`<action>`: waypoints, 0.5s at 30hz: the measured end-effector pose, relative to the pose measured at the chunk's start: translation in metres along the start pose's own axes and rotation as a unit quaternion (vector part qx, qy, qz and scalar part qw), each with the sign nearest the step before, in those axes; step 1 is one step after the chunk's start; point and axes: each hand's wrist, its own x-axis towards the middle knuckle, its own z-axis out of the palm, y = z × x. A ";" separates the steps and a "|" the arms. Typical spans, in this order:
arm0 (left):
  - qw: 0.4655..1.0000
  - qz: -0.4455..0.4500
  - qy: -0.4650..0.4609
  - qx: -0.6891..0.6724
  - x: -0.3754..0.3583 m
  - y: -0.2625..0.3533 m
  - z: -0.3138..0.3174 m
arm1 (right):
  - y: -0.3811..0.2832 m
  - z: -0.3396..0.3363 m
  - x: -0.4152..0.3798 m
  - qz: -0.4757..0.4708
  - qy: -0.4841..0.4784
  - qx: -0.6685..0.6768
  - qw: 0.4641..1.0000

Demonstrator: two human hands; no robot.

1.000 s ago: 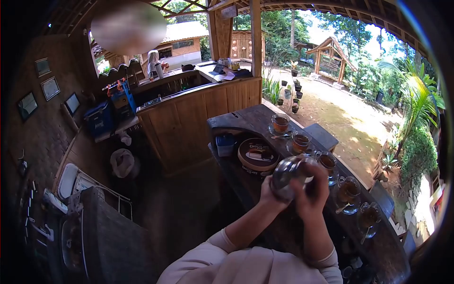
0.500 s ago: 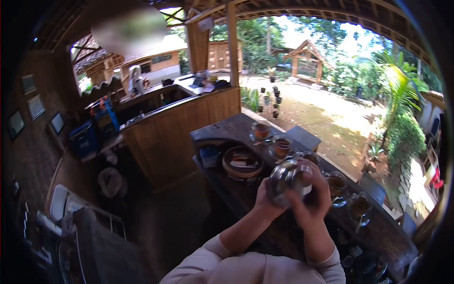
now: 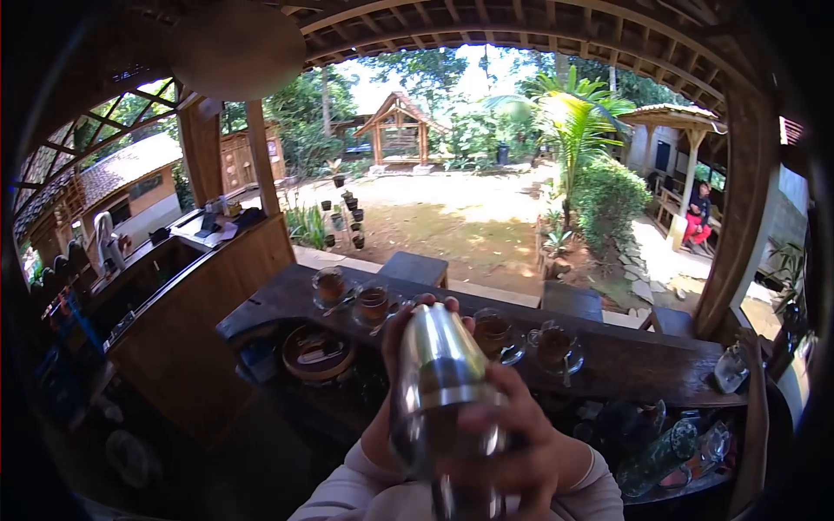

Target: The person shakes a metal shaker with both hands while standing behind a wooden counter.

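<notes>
A shiny metal cocktail shaker [image 3: 441, 360] is held tilted in front of my chest, its lower part smeared by motion. My left hand [image 3: 388, 382] wraps the shaker's left and far side, with fingertips showing near its upper end. My right hand [image 3: 526, 430], blurred, is closed around its lower right side. Just beyond, on the dark wooden counter, glass cups of brown drink stand on clear saucers: a cup [image 3: 330, 285] at far left, a second cup [image 3: 373, 304] beside it, another cup [image 3: 493, 333] right of the shaker and one more cup [image 3: 554, 345] farther right.
A round wooden tray [image 3: 317, 352] sits on a lower shelf of the counter [image 3: 643, 354]. Green glass bottles [image 3: 660, 456] lie at lower right. A clear jar [image 3: 731, 369] stands at the counter's right end. Stools [image 3: 414, 269] line the far side. A person [image 3: 698, 213] sits outside.
My view has swung to the right, bringing the counter's right end and the seated person into sight. The shaker has come closer to my body and its tilt has changed; both hands keep hold.
</notes>
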 end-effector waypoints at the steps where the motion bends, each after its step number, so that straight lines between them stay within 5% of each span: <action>1: 0.997 -0.005 -0.073 -0.005 0.006 -0.005 0.019 | -0.006 0.016 -0.013 0.046 0.064 -0.024 0.997; 2: 0.990 -0.011 -0.143 -0.011 0.008 -0.011 0.031 | -0.009 0.027 -0.026 0.091 0.131 -0.050 0.986; 4: 0.999 -0.010 -0.002 0.048 0.026 -0.017 -0.005 | 0.014 -0.008 -0.012 -0.011 0.069 -0.080 0.994; 5: 0.999 -0.031 0.008 0.024 0.037 -0.027 -0.058 | 0.025 -0.024 -0.024 0.064 -0.014 -0.154 0.986; 6: 0.998 -0.052 0.020 0.001 0.043 -0.042 -0.096 | 0.031 -0.034 -0.034 0.239 -0.036 -0.176 0.954; 7: 0.991 -0.062 0.118 -0.016 0.037 -0.062 -0.051 | 0.042 -0.035 -0.045 0.300 0.103 -0.125 0.940; 8: 0.984 -0.105 0.123 -0.076 0.044 -0.069 -0.058 | 0.033 -0.045 -0.050 0.305 0.164 -0.132 0.929; 10: 0.989 -0.141 -0.009 -0.038 0.049 -0.070 -0.035 | 0.010 -0.058 -0.007 0.105 0.098 -0.105 0.984; 11: 0.988 -0.143 0.019 -0.048 0.041 -0.073 0.010 | -0.021 -0.063 0.000 0.146 0.053 -0.131 0.979; 12: 0.994 -0.089 -0.057 -0.001 0.042 -0.074 0.029 | -0.046 -0.065 -0.001 0.184 0.014 -0.156 0.970; 14: 0.982 -0.120 -0.144 0.009 0.052 -0.076 0.042 | -0.044 -0.068 -0.017 0.131 0.078 -0.157 0.976; 15: 0.987 -0.130 -0.042 0.082 0.065 -0.081 0.025 | -0.030 -0.081 -0.022 0.085 0.061 -0.187 0.977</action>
